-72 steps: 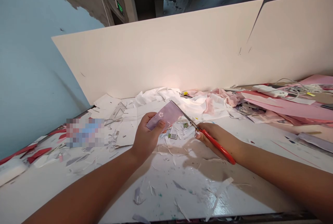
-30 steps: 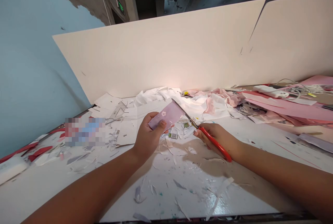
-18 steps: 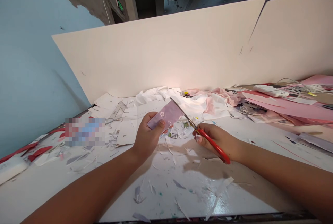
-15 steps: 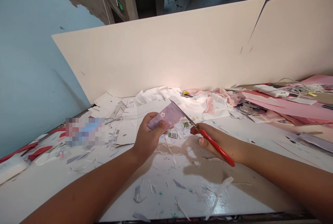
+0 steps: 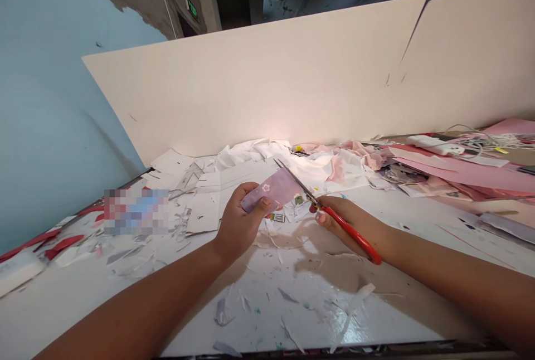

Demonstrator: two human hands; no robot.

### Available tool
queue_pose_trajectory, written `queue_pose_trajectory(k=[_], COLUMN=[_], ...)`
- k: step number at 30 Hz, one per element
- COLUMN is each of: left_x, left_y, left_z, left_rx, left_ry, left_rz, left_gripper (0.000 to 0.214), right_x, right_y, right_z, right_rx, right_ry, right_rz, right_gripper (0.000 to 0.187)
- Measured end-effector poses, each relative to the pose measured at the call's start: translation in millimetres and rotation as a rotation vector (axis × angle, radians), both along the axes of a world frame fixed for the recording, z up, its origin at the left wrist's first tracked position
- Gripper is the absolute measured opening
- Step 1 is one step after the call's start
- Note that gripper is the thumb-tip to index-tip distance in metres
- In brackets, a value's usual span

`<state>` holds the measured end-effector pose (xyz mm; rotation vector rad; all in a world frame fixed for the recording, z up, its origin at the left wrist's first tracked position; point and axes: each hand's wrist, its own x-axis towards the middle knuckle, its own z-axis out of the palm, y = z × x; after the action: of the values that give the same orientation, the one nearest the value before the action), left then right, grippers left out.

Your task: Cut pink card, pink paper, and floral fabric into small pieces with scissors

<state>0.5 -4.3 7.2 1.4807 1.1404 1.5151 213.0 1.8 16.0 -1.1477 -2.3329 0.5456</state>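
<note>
Head view: the left hand (image 5: 241,220) grips a purple card (image 5: 273,188) above the scrap-littered desk (image 5: 259,321), its edge against the blades of red-handled scissors (image 5: 353,234) clasped in the right hand (image 5: 349,226); a white partition board (image 5: 251,81) bounds the desk's far edge.

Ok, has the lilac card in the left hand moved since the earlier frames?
Yes: the lilac card has shifted right and slightly down, judged against the barcode label.
</note>
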Motion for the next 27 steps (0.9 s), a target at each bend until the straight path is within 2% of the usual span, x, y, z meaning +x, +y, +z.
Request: queue_pose_trajectory(k=[9, 20, 24, 27], left_x=[1, 2, 3, 2], left_y=[-5, -11, -11, -11], left_z=[-4.3, -2.6, -2.1, -2.8], left_rx=[-0.003, 0.04, 0.031, 0.015], left_ry=[0.067, 0.224, 0.241, 0.244], left_rz=[0.015, 0.039, 0.025, 0.013], left_gripper=[0.035, 0.027, 0.024, 0.024], right_x=[0, -1, -2, -4], right_y=[2, 3, 3, 2], right_z=[-2.3, -3.0, -4.6, -5.3], right_rx=[0.011, -0.026, -0.093, -0.149], right_ry=[-0.021, -0.021, 0.039, 0.161], right_rz=[-0.035, -0.097, -0.118, -0.13], right_gripper=[0.042, 0.039, 0.038, 0.039])
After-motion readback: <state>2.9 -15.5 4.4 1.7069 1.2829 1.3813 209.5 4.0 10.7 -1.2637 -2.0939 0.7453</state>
